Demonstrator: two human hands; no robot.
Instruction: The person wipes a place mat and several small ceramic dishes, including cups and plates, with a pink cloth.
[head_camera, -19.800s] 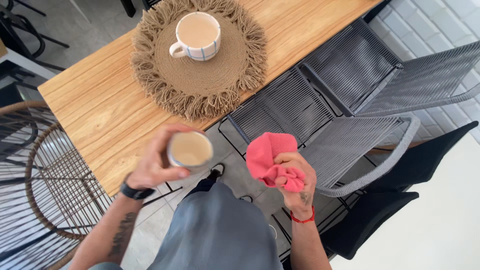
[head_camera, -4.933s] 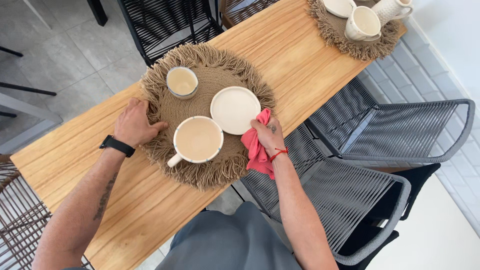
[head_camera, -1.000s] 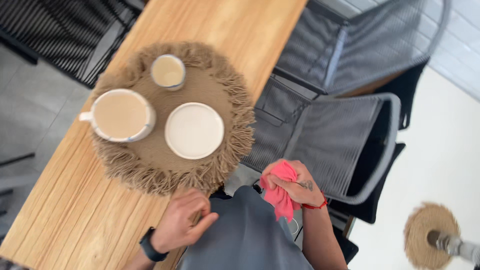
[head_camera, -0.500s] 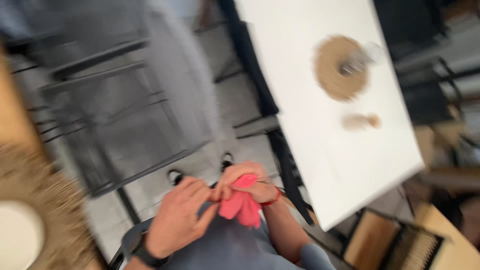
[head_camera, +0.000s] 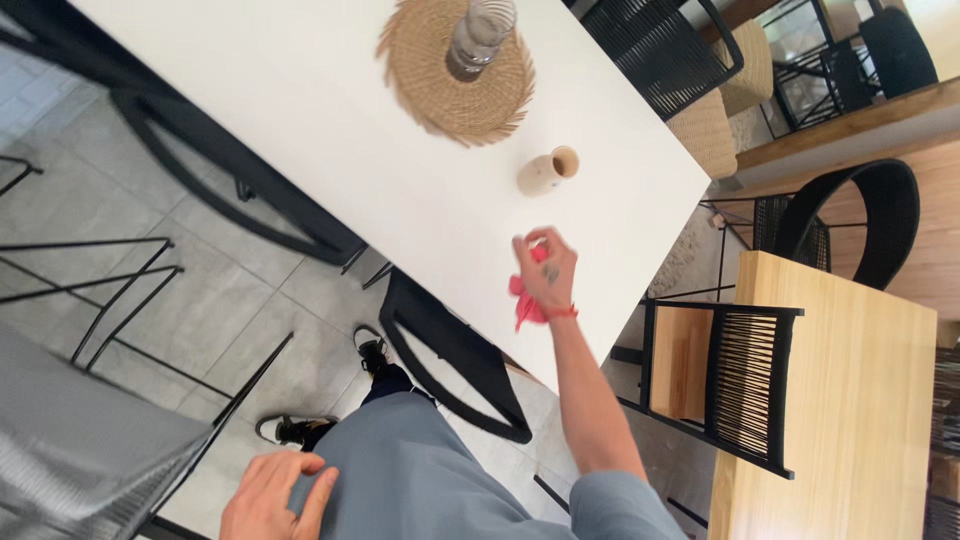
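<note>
Right hand (head_camera: 545, 268): closed on the pink cloth (head_camera: 523, 304), centre frame, over the white tabletop (head_camera: 300, 110).
Left hand (head_camera: 275, 492): empty, flat on the thigh, lower left.
Tip: the cloth needed spreading flat, clear of the small vase (head_camera: 547, 171).

Looks like a café or restaurant dining area. Several tables side by side: a white table (head_camera: 330, 120) with woven placemat (head_camera: 455, 75), wooden tables (head_camera: 840, 400), black rope chairs (head_camera: 850, 215), grey tiled floor (head_camera: 200, 290).

Bright, even daylight. The white bench (head_camera: 300, 110) nearly glares toward 11 o'clock. Shadows are soft. Focus is mostly sharp, with wide-angle stretch at the edges.
</note>
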